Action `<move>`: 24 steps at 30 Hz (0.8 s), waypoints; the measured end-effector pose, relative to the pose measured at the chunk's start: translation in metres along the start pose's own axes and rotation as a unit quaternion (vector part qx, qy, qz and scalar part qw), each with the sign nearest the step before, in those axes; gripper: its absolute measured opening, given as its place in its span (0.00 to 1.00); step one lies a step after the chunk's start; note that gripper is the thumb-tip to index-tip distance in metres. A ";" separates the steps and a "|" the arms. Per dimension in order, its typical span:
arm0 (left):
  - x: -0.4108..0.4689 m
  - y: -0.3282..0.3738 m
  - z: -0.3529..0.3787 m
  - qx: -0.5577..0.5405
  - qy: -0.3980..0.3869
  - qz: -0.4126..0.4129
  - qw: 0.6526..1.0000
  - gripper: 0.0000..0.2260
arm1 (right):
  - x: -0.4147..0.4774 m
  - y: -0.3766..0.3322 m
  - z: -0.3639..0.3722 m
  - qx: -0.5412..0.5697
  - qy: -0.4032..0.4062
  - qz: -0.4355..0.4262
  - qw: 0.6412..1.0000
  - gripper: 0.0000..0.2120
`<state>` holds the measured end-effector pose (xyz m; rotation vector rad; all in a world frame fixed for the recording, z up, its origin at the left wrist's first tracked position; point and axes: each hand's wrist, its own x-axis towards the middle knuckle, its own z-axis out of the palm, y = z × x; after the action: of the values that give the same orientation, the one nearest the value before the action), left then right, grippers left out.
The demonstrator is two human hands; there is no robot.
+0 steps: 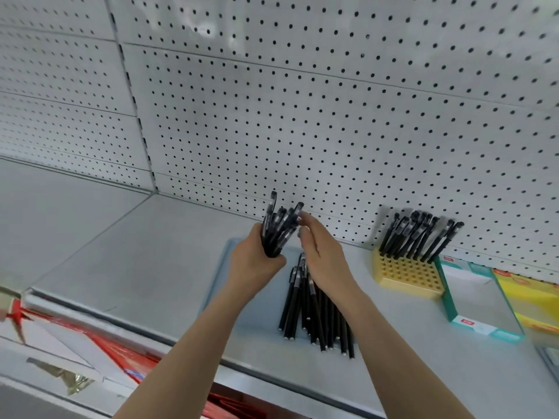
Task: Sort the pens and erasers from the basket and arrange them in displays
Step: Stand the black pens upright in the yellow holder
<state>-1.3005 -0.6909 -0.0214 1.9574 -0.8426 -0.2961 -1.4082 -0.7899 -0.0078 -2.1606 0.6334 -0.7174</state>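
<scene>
Left hand (255,258) fisted round pen bundle (278,228) (caps up) | right hand (320,252) loosely spread, fingertips touching bundle

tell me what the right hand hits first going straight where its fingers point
Most likely the bunch of pens in the left hand; the right hand looks nearly at their caps, though depth is unclear.

On the shelf (151,267), before the pegboard (302,116), lies a tray (257,313) with loose pens (305,313) on its right part. Right of it stands a holder (405,275) with standing pens (414,237) in it, then an open box (472,294) and a 2nd box (535,300). Above the tray, the left hand (254,258) holds a pen bundle (278,228).
</scene>
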 end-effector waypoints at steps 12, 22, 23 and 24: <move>-0.003 -0.051 0.020 -0.192 0.008 -0.012 0.981 0.20 | 0.005 0.001 0.027 0.030 -0.070 0.002 0.997 0.18; 0.003 -0.028 0.015 -0.217 -0.043 -0.003 0.975 0.14 | 0.018 0.008 0.001 0.210 -0.047 0.114 0.970 0.09; 0.004 -0.022 0.015 -0.221 -0.053 -0.001 0.974 0.14 | 0.018 0.009 -0.003 0.221 -0.052 0.128 0.966 0.07; 0.005 -0.016 0.015 -0.227 -0.065 0.002 0.972 0.15 | 0.018 0.010 -0.008 0.234 -0.057 0.138 0.961 0.06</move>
<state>-1.2976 -0.6990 -0.0422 1.5199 -0.7803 -0.5679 -1.4025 -0.8111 -0.0065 -1.6251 0.6170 -0.5230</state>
